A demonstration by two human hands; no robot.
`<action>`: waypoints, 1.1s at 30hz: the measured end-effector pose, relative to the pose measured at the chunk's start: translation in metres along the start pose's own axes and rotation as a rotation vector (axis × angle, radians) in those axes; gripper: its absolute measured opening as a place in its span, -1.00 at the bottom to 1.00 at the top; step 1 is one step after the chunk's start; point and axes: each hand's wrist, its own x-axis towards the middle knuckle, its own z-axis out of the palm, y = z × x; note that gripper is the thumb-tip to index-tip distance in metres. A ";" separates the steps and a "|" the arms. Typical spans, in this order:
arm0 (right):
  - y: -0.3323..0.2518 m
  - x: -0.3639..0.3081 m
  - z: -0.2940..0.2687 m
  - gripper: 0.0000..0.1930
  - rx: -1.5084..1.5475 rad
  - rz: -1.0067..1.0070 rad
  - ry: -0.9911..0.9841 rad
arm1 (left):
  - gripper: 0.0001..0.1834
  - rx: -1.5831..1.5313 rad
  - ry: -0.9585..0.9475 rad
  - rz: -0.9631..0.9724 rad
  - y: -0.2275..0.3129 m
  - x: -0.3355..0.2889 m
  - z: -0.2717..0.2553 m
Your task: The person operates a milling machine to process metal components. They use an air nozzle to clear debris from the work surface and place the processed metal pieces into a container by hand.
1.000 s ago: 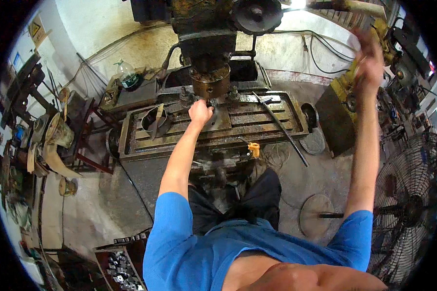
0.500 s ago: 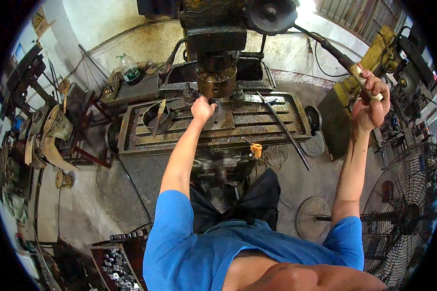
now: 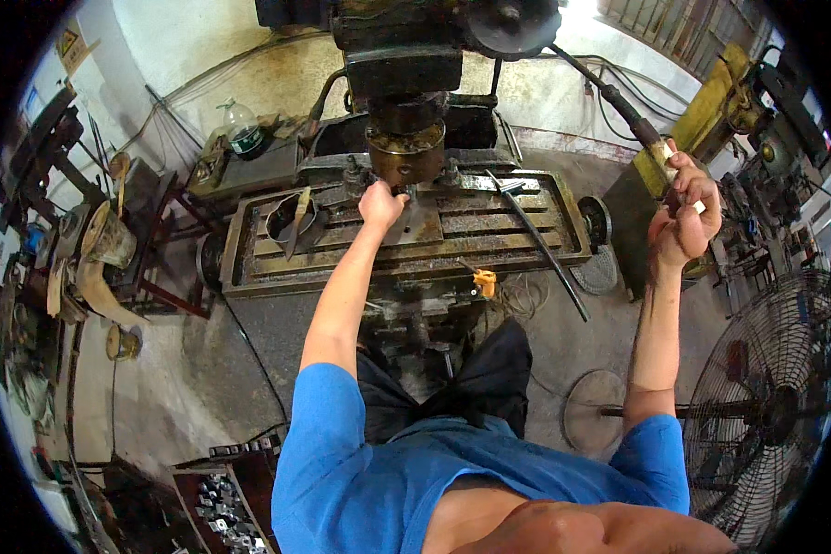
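High on the right, my right hand (image 3: 685, 210) is wrapped round the pale grip of a long dark lever (image 3: 628, 109), which runs up to the round hub of a drilling machine (image 3: 402, 69). My left hand (image 3: 380, 205) is closed just below the brass-coloured round spindle housing (image 3: 406, 152), over the slotted metal machine table (image 3: 342, 263). Whatever its fingers hold is too small and hidden to make out. Metal chips lie scattered on the table. To the left of that hand, a brush (image 3: 299, 217) rests in a cut-open container (image 3: 277, 222).
A long dark bar (image 3: 545, 245) lies slanting over the table's front edge. An orange-yellow tool (image 3: 484, 282) hangs at that edge. A floor fan (image 3: 776, 415) stands at my right. On the lower left is a box of small metal parts (image 3: 222, 508). A clear bottle (image 3: 244, 129) stands behind.
My right hand and the lever's grip have come down a little and inward to the left. My left hand stays in nearly the same place below the spindle.
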 end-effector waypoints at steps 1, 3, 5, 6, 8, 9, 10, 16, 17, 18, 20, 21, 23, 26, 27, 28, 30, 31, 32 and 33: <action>0.000 -0.002 0.004 -0.82 0.008 0.001 0.021 | -0.52 -0.022 -0.008 -0.011 -0.004 0.001 0.001; -0.001 -0.004 0.010 -0.83 0.025 -0.001 0.064 | -0.53 0.034 0.079 0.027 0.000 -0.007 -0.003; -0.002 -0.002 0.006 -0.87 0.029 0.002 0.052 | -0.52 0.080 0.020 0.053 0.005 -0.009 -0.012; -0.001 -0.002 0.002 -0.87 0.048 0.016 0.046 | -0.50 -0.023 -0.017 0.062 0.003 -0.014 -0.021; 0.000 -0.002 0.000 -0.90 0.091 0.047 0.005 | -0.49 -0.070 0.055 0.163 -0.008 -0.032 -0.042; 0.001 -0.003 -0.001 -0.90 0.085 0.050 0.007 | -0.50 -0.006 0.155 0.264 -0.008 -0.051 -0.063; -0.003 -0.002 -0.002 -0.90 0.071 0.046 0.008 | -0.56 -0.002 0.235 0.264 -0.015 -0.064 -0.079; -0.011 0.014 0.006 -0.91 -0.034 0.024 0.045 | -0.51 0.268 0.507 0.137 -0.087 -0.117 -0.147; -0.009 0.009 0.006 -0.92 -0.020 0.027 0.075 | -0.49 0.313 0.487 0.142 -0.094 -0.118 -0.145; -0.004 0.000 0.009 -0.92 0.001 0.032 0.100 | -0.49 0.360 0.426 0.121 -0.096 -0.120 -0.144; -0.005 -0.005 0.010 -0.93 0.046 0.026 0.072 | -0.49 0.453 0.299 0.083 -0.098 -0.120 -0.142; -0.008 -0.004 0.009 -0.92 0.043 0.030 0.056 | -0.50 0.476 0.265 0.106 -0.099 -0.116 -0.140; -0.009 0.001 0.007 -0.92 0.038 0.037 0.023 | -0.51 0.523 0.196 0.150 -0.108 -0.107 -0.137; -0.008 0.003 -0.002 -0.93 0.045 0.056 0.012 | -0.69 0.379 0.322 0.102 -0.107 -0.105 -0.136; -0.007 0.003 -0.001 -0.93 0.053 0.061 0.030 | -0.72 0.242 0.383 0.031 -0.104 -0.108 -0.139; -0.006 0.004 0.002 -0.92 0.054 0.050 0.071 | -0.74 -0.023 0.402 0.058 -0.104 -0.108 -0.132; -0.005 0.004 0.007 -0.90 0.058 0.036 0.155 | -0.75 -0.314 0.300 0.166 -0.095 -0.106 -0.112; -0.002 -0.002 0.006 -0.90 0.064 0.052 0.155 | -0.74 -0.411 0.197 0.108 -0.070 -0.111 -0.109; -0.004 -0.004 0.004 -0.90 0.069 0.053 0.150 | -0.75 -0.348 0.209 0.148 -0.057 -0.107 -0.099; -0.004 -0.004 0.003 -0.90 0.079 0.055 0.144 | -0.75 -0.398 0.216 0.159 -0.045 -0.100 -0.089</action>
